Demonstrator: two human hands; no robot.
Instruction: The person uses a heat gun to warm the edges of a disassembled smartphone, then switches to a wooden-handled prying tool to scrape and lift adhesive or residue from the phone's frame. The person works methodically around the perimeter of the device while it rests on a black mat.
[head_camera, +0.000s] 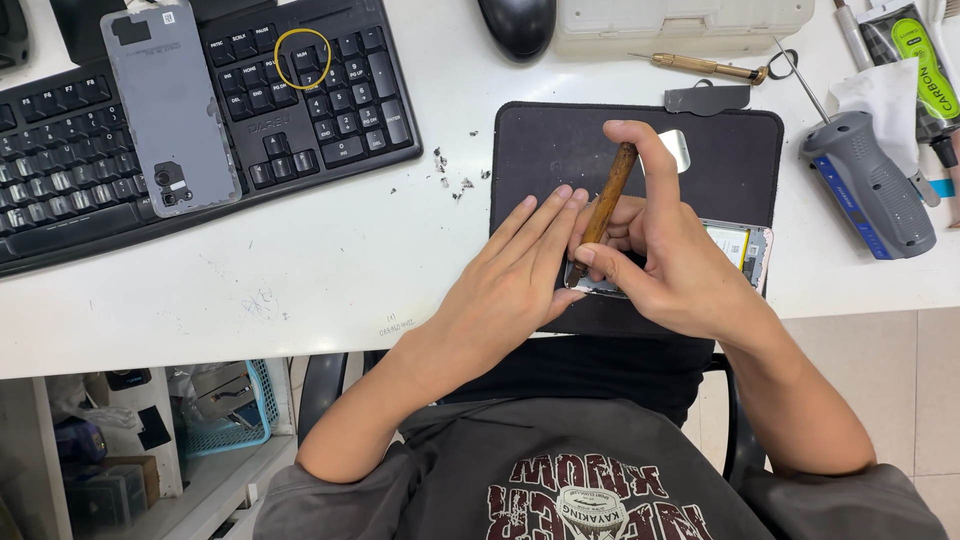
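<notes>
Phone (745, 250), back removed, on black mat (540, 150). Right hand (660, 255) clenches wooden-handled tool (605, 205), tip at the phone's lower-left edge; left hand (515, 280) lies flat, grip released, bracing beside it. Risk: a slipping tip could gouge the battery or bracing fingers. Grey back cover (170, 105) lies far left on keyboard (330, 110); green-labelled tube (925, 65) far right on tabletop (300, 270).

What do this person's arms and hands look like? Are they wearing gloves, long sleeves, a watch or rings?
Both hands are bare: no gloves on the left hand or the right hand, and no rings or watch show. The forearms are uncovered to the elbows. Short dark grey sleeves begin there, part of a T-shirt with a dark red and white printed design on the chest.
</notes>
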